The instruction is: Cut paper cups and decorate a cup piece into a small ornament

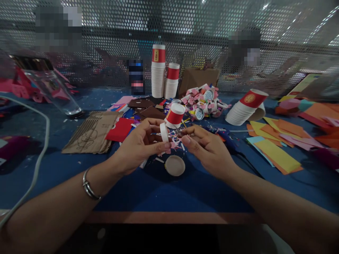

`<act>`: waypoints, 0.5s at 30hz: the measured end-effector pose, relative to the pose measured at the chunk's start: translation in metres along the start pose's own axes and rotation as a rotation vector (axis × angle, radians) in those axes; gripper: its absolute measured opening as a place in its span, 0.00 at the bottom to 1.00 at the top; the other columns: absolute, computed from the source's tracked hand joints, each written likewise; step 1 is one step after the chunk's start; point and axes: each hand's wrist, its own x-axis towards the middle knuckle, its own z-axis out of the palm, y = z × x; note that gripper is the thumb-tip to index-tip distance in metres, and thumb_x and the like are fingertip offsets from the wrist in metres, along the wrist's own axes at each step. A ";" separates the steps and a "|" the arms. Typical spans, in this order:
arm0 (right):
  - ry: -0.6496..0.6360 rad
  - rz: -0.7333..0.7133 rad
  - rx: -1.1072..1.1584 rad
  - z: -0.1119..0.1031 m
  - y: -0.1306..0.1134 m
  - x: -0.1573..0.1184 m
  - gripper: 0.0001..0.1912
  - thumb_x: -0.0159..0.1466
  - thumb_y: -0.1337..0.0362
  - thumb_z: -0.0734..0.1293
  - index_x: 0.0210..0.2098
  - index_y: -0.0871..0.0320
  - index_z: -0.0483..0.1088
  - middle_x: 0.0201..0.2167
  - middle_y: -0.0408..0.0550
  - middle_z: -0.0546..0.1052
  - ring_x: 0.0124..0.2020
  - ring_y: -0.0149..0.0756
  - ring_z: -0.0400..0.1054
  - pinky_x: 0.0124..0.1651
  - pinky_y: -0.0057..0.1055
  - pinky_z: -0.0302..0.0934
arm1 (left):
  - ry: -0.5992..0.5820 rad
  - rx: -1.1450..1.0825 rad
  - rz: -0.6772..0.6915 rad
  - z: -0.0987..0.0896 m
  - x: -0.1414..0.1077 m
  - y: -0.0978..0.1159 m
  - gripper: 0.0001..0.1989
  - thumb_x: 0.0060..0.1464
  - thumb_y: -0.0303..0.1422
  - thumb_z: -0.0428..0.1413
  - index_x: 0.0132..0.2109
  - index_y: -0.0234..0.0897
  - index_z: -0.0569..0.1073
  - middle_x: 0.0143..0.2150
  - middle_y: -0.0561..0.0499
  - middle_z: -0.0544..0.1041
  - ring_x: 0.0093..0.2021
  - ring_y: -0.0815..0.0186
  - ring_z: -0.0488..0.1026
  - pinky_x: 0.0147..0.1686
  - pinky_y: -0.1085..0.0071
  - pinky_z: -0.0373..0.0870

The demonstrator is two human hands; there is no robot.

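Observation:
Between its thumb and fingers, my left hand (140, 143) grips a white paper cup piece (164, 132), a short ring-shaped cut section held on edge. Close by on the right, my right hand (209, 146) is closed around a small dark metal tool (178, 132); the fingers hide most of it. Just behind both hands a red and white paper cup (175, 115) stands upside down. Below them on the table lies a round cup base (175, 165). Colourful paper scraps (173, 144) are scattered between and beneath the hands.
Stacked paper cups (158, 77) stand at the back beside a pile of decorated cup pieces (205, 102). Another cup stack (245, 107) leans at right, near coloured paper (280, 151). At left are a glass bottle (57, 90), brown paper bag (90, 134) and white cable (43, 151).

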 end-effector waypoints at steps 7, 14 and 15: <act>-0.110 -0.052 -0.032 0.002 -0.002 -0.004 0.15 0.74 0.50 0.67 0.40 0.56 0.73 0.29 0.40 0.74 0.29 0.30 0.67 0.31 0.28 0.57 | -0.041 0.122 0.095 -0.008 0.003 -0.005 0.28 0.52 0.30 0.72 0.56 0.41 0.70 0.55 0.47 0.75 0.42 0.64 0.79 0.34 0.70 0.82; -0.109 -0.114 -0.115 0.000 -0.002 -0.005 0.16 0.74 0.51 0.66 0.39 0.56 0.75 0.32 0.41 0.76 0.29 0.28 0.66 0.31 0.28 0.55 | -0.061 0.190 0.131 -0.009 0.004 -0.004 0.31 0.50 0.30 0.73 0.58 0.41 0.69 0.52 0.46 0.78 0.45 0.62 0.79 0.38 0.67 0.82; -0.115 -0.102 -0.118 0.000 -0.002 -0.005 0.16 0.75 0.51 0.65 0.39 0.56 0.75 0.31 0.41 0.75 0.28 0.28 0.65 0.31 0.28 0.55 | -0.059 0.204 0.133 -0.009 0.003 -0.004 0.32 0.49 0.30 0.73 0.58 0.40 0.70 0.53 0.45 0.79 0.45 0.62 0.79 0.39 0.67 0.82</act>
